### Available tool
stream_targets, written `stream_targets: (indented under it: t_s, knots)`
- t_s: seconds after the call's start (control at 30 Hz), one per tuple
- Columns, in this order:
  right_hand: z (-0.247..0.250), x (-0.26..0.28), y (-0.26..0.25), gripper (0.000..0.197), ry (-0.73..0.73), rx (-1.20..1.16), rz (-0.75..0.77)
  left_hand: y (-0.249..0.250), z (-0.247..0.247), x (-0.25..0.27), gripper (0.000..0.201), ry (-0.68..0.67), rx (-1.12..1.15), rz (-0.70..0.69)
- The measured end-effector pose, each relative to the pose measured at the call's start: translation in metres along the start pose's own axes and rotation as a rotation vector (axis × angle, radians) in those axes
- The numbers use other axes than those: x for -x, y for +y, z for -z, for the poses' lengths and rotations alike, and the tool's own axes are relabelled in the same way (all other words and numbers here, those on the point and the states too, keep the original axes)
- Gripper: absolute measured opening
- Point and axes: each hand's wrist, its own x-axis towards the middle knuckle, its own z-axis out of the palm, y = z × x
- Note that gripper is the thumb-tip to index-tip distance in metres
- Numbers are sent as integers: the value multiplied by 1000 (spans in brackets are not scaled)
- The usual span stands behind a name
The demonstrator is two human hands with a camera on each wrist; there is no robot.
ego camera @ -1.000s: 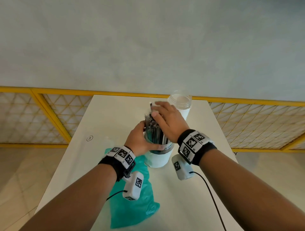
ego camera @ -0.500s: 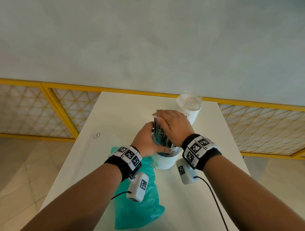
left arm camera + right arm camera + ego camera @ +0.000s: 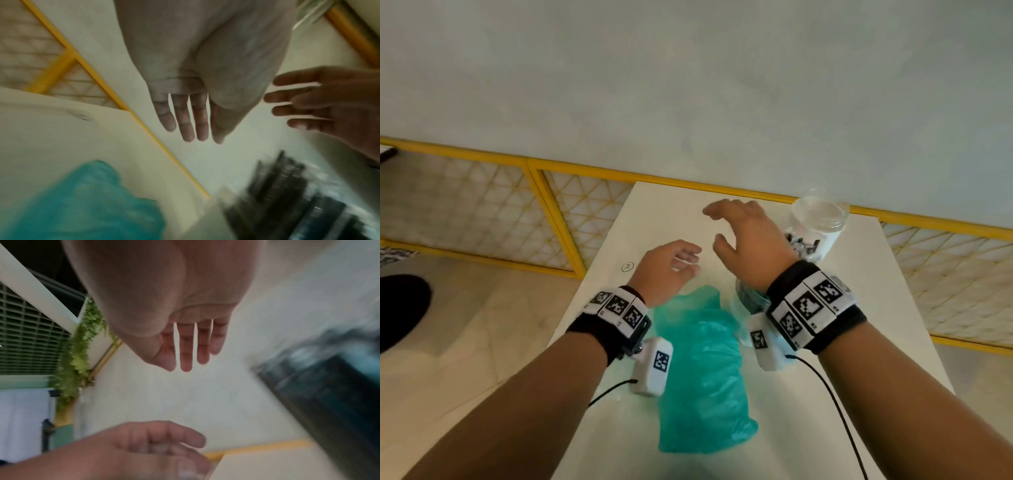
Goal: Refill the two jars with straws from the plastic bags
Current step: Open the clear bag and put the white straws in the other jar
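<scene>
A glass jar (image 3: 747, 301) packed with black straws (image 3: 802, 242) stands on the white table (image 3: 661, 212), mostly hidden under my right wrist. Its straws show blurred in the left wrist view (image 3: 287, 203) and in the right wrist view (image 3: 329, 394). Behind it, at the back right, stands a second clear jar (image 3: 820, 219) with no straws visible in it. A teal plastic bag (image 3: 705, 370) lies flat in front of the jars. My left hand (image 3: 683, 260) and right hand (image 3: 714, 224) hover above the table left of the jars, fingers spread and holding nothing.
A yellow-framed mesh railing (image 3: 558, 219) runs along the table's far and left sides, with a pale wall behind. Cables hang from both wrist cameras over the near table. A small round mark (image 3: 627, 266) sits near the table's left edge.
Both hands have let go of the straw-filled jar and lifted away to the left. The right hand no longer presses on the straw tops. The jar stays standing.
</scene>
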Motion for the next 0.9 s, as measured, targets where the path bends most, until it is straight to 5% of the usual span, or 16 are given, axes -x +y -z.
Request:
stream_targets:
  t_s: [0.1,0.2,0.33,0.47,0.6,0.8,0.9]
  knots:
    - [-58,-9,-30,34,-359,-153,-97,-56,28,17,40,120,-196,190]
    - [-128,-13,-36,46,-715,4,-179,-106,43,41,83,42,-452,527]
    - [-180,-15,-47,65,-831,94,-90,-139,53,68,126,-70,-326,748]
    - [-203,-21,-64,83,-926,177,-15,-156,60,75,123,-80,-242,781]
    - [-206,-29,-79,90,-825,133,9,-161,78,79,84,64,-35,634]
    - [-157,-47,-107,54,-219,124,159,-128,124,74,80,152,-188,293]
    - [-130,-54,-114,62,-124,216,253,-100,137,67,77,113,-323,107]
